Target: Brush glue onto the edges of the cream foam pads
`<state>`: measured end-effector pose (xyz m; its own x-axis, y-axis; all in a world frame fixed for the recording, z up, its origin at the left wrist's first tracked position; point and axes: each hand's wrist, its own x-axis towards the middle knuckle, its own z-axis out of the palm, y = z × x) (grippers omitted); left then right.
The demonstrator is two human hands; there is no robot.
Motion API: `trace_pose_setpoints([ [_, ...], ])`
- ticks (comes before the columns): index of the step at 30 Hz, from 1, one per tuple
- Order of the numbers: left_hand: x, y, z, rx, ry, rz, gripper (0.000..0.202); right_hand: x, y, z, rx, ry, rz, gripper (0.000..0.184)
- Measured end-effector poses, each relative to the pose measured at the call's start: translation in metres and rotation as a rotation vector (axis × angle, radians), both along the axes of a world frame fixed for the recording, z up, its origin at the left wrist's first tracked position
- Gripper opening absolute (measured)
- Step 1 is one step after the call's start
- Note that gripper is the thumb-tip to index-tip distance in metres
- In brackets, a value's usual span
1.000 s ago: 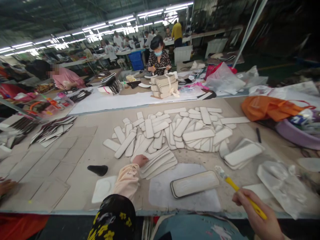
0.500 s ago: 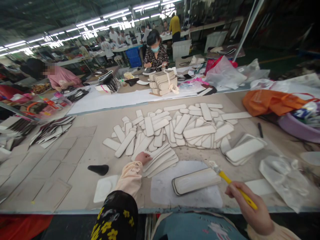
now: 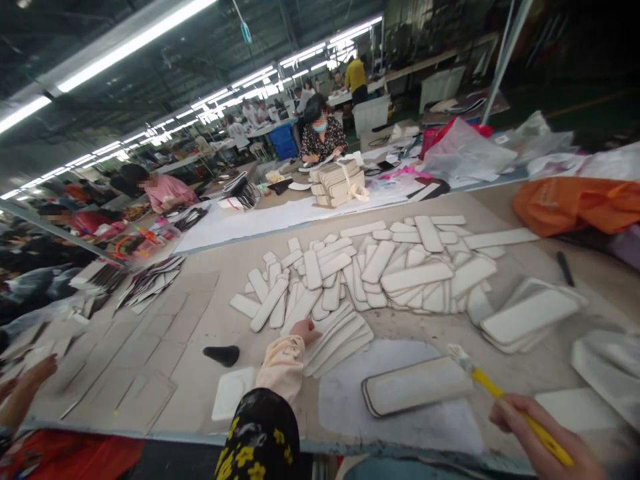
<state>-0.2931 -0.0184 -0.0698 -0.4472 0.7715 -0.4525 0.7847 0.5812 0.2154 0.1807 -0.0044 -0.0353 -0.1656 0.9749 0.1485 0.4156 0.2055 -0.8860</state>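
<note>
The yellow brush, clasped in the right hand, slants forward-left, bristles at the right end of a crosswise pale strip. The left hand touches fanned strips, its grip unclear; beyond stands a white bin, contents indistinct.

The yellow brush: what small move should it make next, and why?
Perhaps the right hand should draw the yellow brush leftward along the top pale strip on the white sheet: the bristles are at that strip's right end, though contact is unclear, and the left hand is away, at the fanned strips.
</note>
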Motion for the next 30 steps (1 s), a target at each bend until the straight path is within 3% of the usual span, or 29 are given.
trace_pose_setpoints([
  [3,-0.003,0.001,-0.002,-0.034,-0.053,-0.026,0.024,0.006,0.000,0.007,-0.089,-0.005,0.115,0.022],
  [9,0.001,-0.005,0.005,-0.031,-0.057,-0.041,0.027,0.016,0.004,0.000,-0.127,-0.015,0.126,0.019],
  [13,0.012,-0.005,0.025,0.133,0.062,-0.017,0.019,0.017,0.009,-0.002,-0.109,0.033,0.121,0.018],
  [16,0.026,-0.008,0.052,0.290,0.099,-0.034,0.022,0.014,0.013,-0.001,-0.084,0.180,0.003,0.021],
  [18,0.046,-0.015,0.073,0.424,0.025,-0.072,0.025,0.013,0.017,-0.001,-0.060,0.269,-0.065,0.023],
  [20,0.077,-0.027,0.094,0.621,-0.186,-0.125,0.024,0.011,0.021,-0.001,-0.046,0.328,-0.090,0.020],
  [24,0.154,-0.050,0.121,0.588,-0.619,-0.353,0.016,0.007,0.026,0.003,-0.106,0.475,0.036,0.018],
  [27,0.202,-0.058,0.123,0.440,-0.850,-0.471,0.016,0.004,0.024,0.009,-0.215,0.531,0.167,0.022],
  [30,0.228,-0.062,0.110,0.350,-1.027,-0.432,0.020,0.007,0.014,0.012,-0.344,0.510,0.194,0.026],
])
